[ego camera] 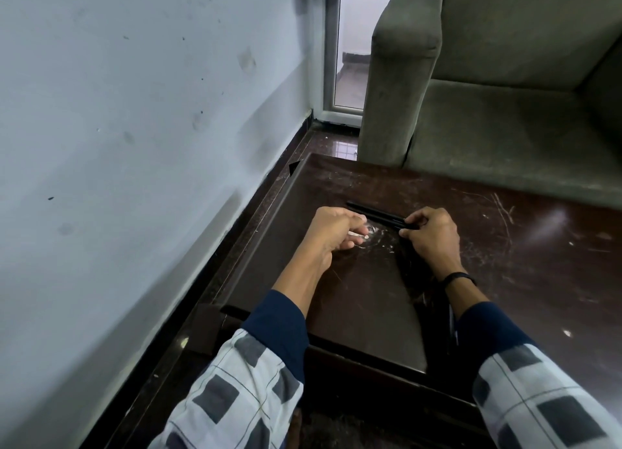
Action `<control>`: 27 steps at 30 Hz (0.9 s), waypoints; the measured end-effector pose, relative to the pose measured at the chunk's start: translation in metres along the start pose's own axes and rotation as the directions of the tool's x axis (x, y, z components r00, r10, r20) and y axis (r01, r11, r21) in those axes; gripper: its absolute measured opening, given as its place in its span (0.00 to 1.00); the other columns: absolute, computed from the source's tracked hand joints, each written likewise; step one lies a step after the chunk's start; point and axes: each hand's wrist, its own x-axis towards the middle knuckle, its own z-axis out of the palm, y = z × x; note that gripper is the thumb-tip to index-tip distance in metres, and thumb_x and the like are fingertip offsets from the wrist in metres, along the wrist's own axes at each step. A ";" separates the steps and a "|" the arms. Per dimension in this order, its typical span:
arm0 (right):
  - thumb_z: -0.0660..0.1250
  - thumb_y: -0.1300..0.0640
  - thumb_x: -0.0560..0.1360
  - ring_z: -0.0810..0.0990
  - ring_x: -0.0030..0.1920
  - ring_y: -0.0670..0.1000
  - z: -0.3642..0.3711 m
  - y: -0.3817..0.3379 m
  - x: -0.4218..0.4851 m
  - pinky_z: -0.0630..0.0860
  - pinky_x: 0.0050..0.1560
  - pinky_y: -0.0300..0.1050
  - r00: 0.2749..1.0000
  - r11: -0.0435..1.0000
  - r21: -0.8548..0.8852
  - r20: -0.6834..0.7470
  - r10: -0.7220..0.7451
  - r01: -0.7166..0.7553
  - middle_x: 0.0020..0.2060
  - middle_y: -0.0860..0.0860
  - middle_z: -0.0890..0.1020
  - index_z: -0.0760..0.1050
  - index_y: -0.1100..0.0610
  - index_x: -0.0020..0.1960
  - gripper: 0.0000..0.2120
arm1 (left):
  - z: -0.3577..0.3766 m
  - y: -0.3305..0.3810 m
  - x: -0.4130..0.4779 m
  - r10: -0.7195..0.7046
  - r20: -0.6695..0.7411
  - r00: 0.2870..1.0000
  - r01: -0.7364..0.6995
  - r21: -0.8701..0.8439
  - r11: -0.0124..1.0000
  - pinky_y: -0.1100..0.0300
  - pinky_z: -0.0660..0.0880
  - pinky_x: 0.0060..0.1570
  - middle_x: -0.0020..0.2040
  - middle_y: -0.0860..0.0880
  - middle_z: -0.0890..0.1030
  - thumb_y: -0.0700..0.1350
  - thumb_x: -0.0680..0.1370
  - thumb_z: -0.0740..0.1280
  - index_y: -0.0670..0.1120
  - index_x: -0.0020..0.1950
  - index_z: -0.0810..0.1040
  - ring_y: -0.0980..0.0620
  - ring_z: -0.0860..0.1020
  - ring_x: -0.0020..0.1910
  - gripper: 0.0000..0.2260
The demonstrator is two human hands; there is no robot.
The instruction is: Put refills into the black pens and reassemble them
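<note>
Checked sleeves (pixel 242 388) reach over the dark bench (pixel 353 307). Right hand (pixel 432 235) has its grip closed on the near end of the black pens (pixel 373 213), which run away to its left. Left hand (pixel 331 228) pinches a thin white refill (pixel 357 234), just beside them.

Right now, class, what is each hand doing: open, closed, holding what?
Left hand: closed on a thin pale piece, likely a refill.
Right hand: closed on the end of the black pens lying on the table.
</note>
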 end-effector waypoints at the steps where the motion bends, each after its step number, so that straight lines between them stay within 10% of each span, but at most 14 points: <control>1: 0.80 0.59 0.72 0.81 0.54 0.57 -0.001 0.000 -0.001 0.78 0.51 0.48 1.000 1.000 -0.004 -0.001 -0.002 0.002 0.53 0.56 0.81 0.83 0.55 0.49 0.09 | 0.000 0.000 0.000 0.000 0.002 1.000 0.000 0.003 1.000 0.67 0.78 0.32 0.41 0.48 0.88 0.42 0.79 0.71 0.44 0.51 0.85 0.57 0.84 0.32 0.04; 11: 0.80 0.58 0.71 0.81 0.45 0.48 -0.057 0.012 -0.021 0.77 0.41 0.44 0.991 0.994 0.004 0.086 0.105 -0.105 0.44 0.45 0.81 0.80 0.47 0.43 0.10 | 0.002 0.002 -0.002 -0.008 0.005 1.000 0.008 0.015 1.000 0.66 0.78 0.33 0.42 0.46 0.88 0.42 0.79 0.71 0.43 0.52 0.85 0.57 0.83 0.32 0.05; 18: 0.80 0.53 0.72 0.78 0.39 0.46 -0.085 0.015 -0.060 0.70 0.33 0.39 0.936 0.933 -0.308 0.231 0.264 -0.187 0.42 0.49 0.82 0.82 0.51 0.41 0.07 | 0.007 0.001 -0.006 -0.001 0.026 1.000 0.000 0.036 0.999 0.68 0.77 0.30 0.45 0.45 0.88 0.43 0.80 0.71 0.42 0.53 0.84 0.57 0.82 0.33 0.06; 27: 0.76 0.50 0.75 0.82 0.50 0.62 -0.069 0.009 -0.096 0.82 0.51 0.56 0.955 0.858 -0.504 0.194 0.223 -0.098 0.50 0.57 0.83 0.78 0.55 0.51 0.11 | 0.005 0.000 -0.005 0.008 0.025 1.000 -0.009 0.053 0.999 0.68 0.77 0.31 0.45 0.44 0.88 0.43 0.80 0.71 0.42 0.51 0.85 0.57 0.82 0.33 0.05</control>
